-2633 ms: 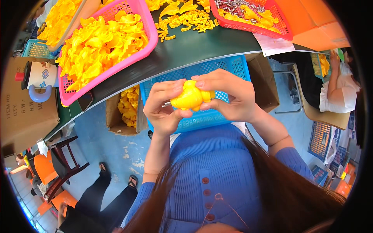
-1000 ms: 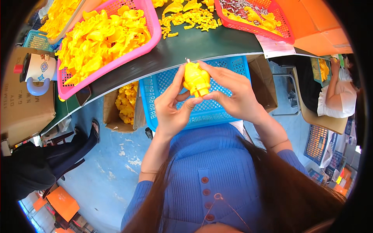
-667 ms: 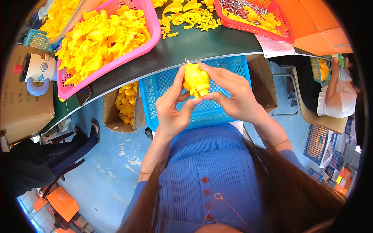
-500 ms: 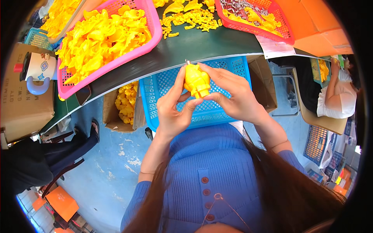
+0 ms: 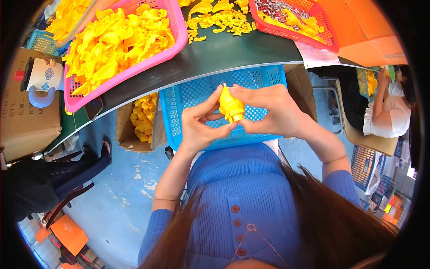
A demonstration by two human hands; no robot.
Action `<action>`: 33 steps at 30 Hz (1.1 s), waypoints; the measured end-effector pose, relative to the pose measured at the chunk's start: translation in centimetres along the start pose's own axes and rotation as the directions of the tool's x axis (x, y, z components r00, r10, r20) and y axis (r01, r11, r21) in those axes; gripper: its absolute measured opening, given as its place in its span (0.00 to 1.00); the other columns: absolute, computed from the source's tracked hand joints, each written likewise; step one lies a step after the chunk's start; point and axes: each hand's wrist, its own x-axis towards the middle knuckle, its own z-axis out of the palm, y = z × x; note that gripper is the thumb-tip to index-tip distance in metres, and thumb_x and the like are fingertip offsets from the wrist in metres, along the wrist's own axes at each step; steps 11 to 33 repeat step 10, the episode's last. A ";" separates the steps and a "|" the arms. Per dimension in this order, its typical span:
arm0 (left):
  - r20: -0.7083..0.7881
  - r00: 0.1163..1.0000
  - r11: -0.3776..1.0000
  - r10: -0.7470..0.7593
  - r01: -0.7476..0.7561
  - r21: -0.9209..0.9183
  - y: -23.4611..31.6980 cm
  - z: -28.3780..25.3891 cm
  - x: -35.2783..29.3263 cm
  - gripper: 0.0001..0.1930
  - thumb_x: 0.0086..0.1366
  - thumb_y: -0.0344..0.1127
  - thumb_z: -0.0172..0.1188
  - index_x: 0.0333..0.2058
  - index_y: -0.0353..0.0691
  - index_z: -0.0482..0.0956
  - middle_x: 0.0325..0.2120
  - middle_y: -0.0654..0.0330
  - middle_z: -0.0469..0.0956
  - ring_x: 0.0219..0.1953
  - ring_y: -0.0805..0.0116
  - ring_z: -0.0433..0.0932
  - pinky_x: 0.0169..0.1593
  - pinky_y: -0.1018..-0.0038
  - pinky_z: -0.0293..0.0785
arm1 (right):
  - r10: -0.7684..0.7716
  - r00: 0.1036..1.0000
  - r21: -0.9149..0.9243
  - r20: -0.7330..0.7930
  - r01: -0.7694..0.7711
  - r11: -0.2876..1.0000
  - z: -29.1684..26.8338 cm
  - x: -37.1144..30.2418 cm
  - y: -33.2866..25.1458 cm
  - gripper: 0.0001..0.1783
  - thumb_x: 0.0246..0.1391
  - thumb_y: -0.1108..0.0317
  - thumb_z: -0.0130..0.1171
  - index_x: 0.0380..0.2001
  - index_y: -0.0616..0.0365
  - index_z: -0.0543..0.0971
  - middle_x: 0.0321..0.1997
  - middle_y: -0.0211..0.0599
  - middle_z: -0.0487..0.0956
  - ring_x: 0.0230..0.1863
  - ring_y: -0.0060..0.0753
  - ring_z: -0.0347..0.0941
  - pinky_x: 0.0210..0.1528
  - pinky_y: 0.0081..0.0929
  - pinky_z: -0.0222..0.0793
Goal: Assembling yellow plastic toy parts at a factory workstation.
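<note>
Between my two hands is a small yellow plastic figure (image 5: 231,105) with a little metal pin sticking out of its upper end. The fingers of my left hand (image 5: 199,127) press on its left side, thumb near the lower end. My right hand (image 5: 277,107) grips it from the right, index finger at the top and thumb at the bottom. Both hands are over a blue perforated basket (image 5: 174,121), which sits in front of my body below the table edge.
On the dark green table (image 5: 215,53) stand a pink basket (image 5: 130,67) of yellow plastic pieces and a red basket (image 5: 329,38) with metal pins and yellow parts. Loose yellow bits (image 5: 224,21) lie between them. A cardboard box (image 5: 156,130) of yellow pieces stands below. Another person (image 5: 387,112) sits at right.
The yellow figure has tilted and moved slightly right and down. My right hand has turned with its elbow farther out, and both hands still hold the figure.
</note>
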 end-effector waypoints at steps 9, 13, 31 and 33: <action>0.020 1.000 0.970 0.004 0.001 -0.244 -0.1 -1.0 -0.2 0.36 0.44 0.19 0.66 0.55 0.27 0.61 0.49 0.46 0.69 0.49 0.58 0.72 0.52 0.65 0.71 | 0.306 0.933 0.446 0.190 -0.360 0.819 -2.7 1.7 0.2 0.26 0.37 0.75 0.63 0.46 0.63 0.75 0.42 0.43 0.78 0.44 0.32 0.76 0.48 0.27 0.70; 0.015 1.000 0.970 0.010 -0.006 -0.241 0.0 -1.1 -0.3 0.36 0.44 0.19 0.66 0.55 0.27 0.61 0.49 0.46 0.69 0.49 0.58 0.72 0.52 0.65 0.71 | 0.323 0.923 0.580 0.208 -0.382 0.719 -3.3 2.0 0.6 0.23 0.40 0.75 0.63 0.44 0.63 0.76 0.39 0.42 0.79 0.42 0.28 0.75 0.49 0.27 0.70; 0.015 1.000 0.970 0.010 -0.006 -0.241 0.0 -1.1 -0.3 0.36 0.44 0.19 0.66 0.55 0.27 0.61 0.49 0.46 0.69 0.49 0.58 0.72 0.52 0.65 0.71 | 0.323 0.923 0.580 0.208 -0.382 0.719 -3.3 2.0 0.6 0.23 0.40 0.75 0.63 0.44 0.63 0.76 0.39 0.42 0.79 0.42 0.28 0.75 0.49 0.27 0.70; 0.015 1.000 0.970 0.010 -0.006 -0.241 0.0 -1.1 -0.3 0.36 0.44 0.19 0.66 0.55 0.27 0.61 0.49 0.46 0.69 0.49 0.58 0.72 0.52 0.65 0.71 | 0.323 0.923 0.580 0.208 -0.382 0.719 -3.3 2.0 0.6 0.23 0.40 0.75 0.63 0.44 0.63 0.76 0.39 0.42 0.79 0.42 0.28 0.75 0.49 0.27 0.70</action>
